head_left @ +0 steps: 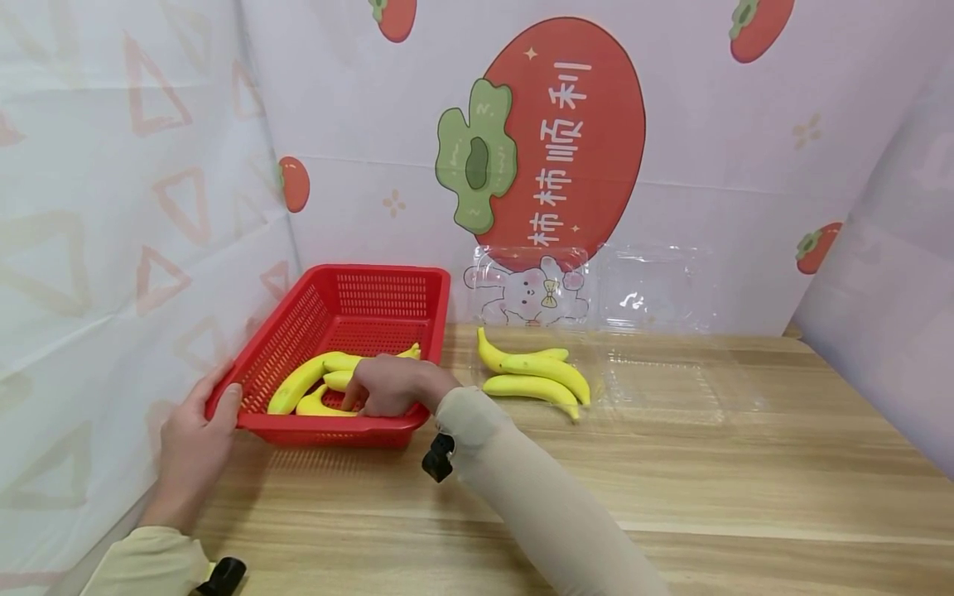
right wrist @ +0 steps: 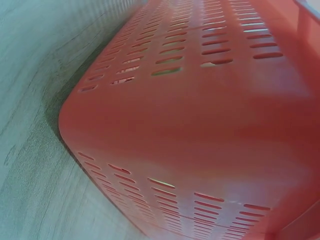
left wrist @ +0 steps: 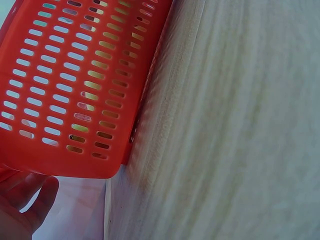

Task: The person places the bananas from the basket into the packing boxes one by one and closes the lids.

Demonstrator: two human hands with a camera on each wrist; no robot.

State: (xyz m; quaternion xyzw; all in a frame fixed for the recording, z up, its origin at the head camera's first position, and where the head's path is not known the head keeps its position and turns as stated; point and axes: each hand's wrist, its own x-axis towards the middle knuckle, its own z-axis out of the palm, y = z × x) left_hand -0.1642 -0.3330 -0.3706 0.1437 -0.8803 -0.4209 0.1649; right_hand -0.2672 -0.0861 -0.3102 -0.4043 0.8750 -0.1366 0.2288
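Note:
My left hand (head_left: pixel 195 443) grips the front left corner of a red perforated plastic basket (head_left: pixel 436 319), thumb over the rim; in the left wrist view its fingers (left wrist: pixel 45 200) show just under that rim. Inside the basket, several yellow bananas (head_left: pixel 298 385) lie toward the front. My right hand (head_left: pixel 391 385) reaches over the basket's right side with fingers bent down onto the bananas. Its fingertips are partly hidden behind the front rim, so I cannot tell whether they hold one. The right wrist view shows only the basket's outer wall (right wrist: pixel 200 120) and the table.
Right of the basket, three bananas (head_left: pixel 540 364) lie in the left part of clear plastic packaging with raised lids (head_left: pixel 656 290). Its right part (head_left: pixel 663 385) stands beside them on the wooden table (head_left: pixel 708 497). Printed cloth walls (head_left: pixel 358 108) rise behind and at both sides.

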